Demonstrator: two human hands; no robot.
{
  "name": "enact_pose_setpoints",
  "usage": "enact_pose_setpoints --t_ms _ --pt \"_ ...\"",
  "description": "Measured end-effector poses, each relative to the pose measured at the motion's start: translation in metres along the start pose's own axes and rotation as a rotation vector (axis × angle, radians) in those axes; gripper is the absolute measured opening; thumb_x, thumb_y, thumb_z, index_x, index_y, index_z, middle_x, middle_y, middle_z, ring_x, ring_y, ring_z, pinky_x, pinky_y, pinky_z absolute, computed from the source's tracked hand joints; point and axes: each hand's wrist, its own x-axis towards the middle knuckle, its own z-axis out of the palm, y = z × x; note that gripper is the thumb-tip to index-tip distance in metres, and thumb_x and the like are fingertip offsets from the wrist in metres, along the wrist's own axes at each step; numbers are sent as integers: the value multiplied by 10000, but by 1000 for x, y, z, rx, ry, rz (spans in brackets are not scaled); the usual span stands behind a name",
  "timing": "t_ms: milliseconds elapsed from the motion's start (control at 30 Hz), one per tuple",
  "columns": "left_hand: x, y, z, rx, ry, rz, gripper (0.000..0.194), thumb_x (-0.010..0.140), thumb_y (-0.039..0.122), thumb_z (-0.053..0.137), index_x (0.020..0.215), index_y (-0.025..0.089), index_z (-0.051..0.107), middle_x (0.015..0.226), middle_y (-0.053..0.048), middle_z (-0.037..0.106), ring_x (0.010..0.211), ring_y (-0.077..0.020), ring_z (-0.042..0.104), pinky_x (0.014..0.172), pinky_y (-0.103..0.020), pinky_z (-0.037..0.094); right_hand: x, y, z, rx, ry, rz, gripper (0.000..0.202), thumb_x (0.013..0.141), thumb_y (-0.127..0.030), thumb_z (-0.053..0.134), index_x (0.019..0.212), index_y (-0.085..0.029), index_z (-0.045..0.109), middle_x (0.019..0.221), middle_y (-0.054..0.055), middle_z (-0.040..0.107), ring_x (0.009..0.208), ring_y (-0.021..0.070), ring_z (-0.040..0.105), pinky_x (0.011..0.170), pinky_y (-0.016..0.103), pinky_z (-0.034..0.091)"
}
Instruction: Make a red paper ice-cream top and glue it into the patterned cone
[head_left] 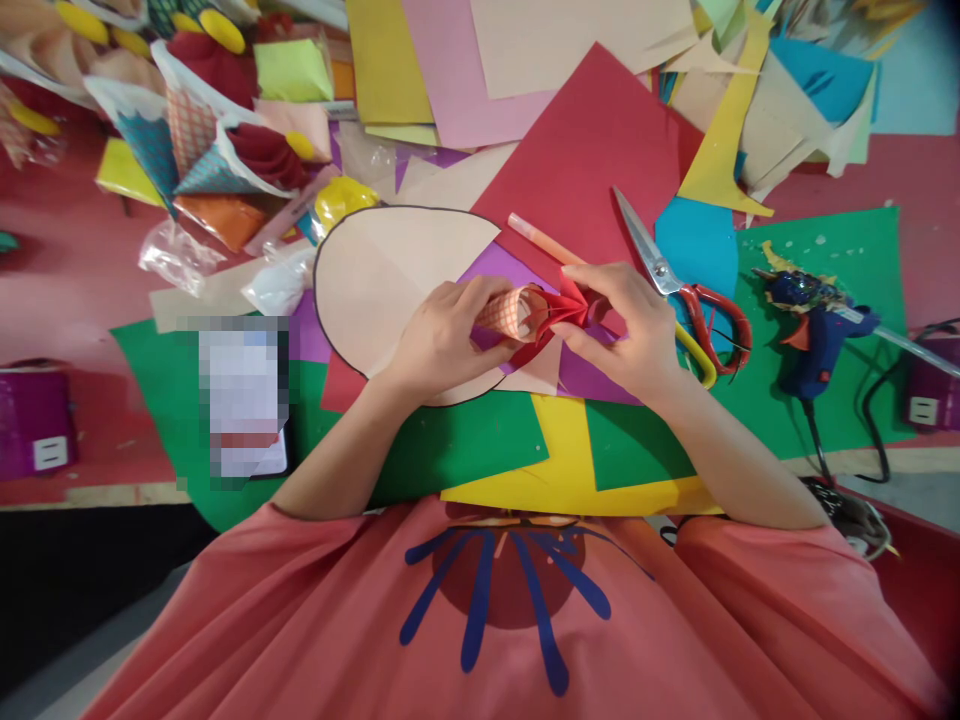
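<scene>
My left hand [442, 335] is closed around a small rolled cone of orange-and-white checked paper [511, 314], its wider end turned to the right. At that end is a folded red paper piece [568, 308], which my right hand [634, 325] pinches between thumb and fingers. The red piece reaches the cone's mouth; whether it sits inside, I cannot tell. Beneath my hands lie a large cream paper shape with a black outline [382, 270] and purple paper [592, 375]. An orange marker [544, 240] rests just beyond my right hand.
Right of my right hand lie scissors [675, 280] with red handles. A blue glue gun [814, 340] with a cord rests on green paper [870, 270]. At left are a phone [277, 455] and several finished paper cones [195, 120]. Red paper [600, 130] and scraps cover the back.
</scene>
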Motion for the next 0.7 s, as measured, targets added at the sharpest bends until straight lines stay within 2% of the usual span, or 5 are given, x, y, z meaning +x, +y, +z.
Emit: enact_pose_setpoints --t_ms 167,267,400,500,700 --pt "0 -1 1 10 16 34 393 811 377 650 1141 207 520 1036 -55 674 904 -201 642 811 -340 502 0 -2 1 0 28 -45 264 891 -365 578 1132 -262 609 1054 54 717 969 223 684 817 395 592" --pt "0 0 1 -13 22 32 391 814 380 651 1141 209 522 1039 -55 675 897 -199 640 798 -337 505 -1 -3 2 24 22 8 284 882 -397 584 1131 -261 584 1060 60 712 954 224 693 785 391 606" --pt "-1 0 1 -30 13 -31 422 808 365 656 1172 199 523 1078 -65 672 931 -200 647 814 -326 498 -4 -5 3 185 45 110 282 871 -383 603 1114 -263 526 1120 62 696 844 176 706 680 331 614" --pt "0 -1 2 -30 19 -51 430 799 364 661 1170 193 525 1074 -68 676 928 -200 649 811 -321 497 -5 -6 4 271 53 151 244 896 -343 567 1119 -265 503 1181 68 684 906 172 710 704 326 616" --pt "0 -3 3 -2 43 -16 417 802 337 653 1162 182 511 1055 -66 676 912 -197 656 805 -318 496 -2 -5 3 255 125 69 126 896 -225 568 1018 -253 576 1089 29 728 972 168 716 782 318 615"
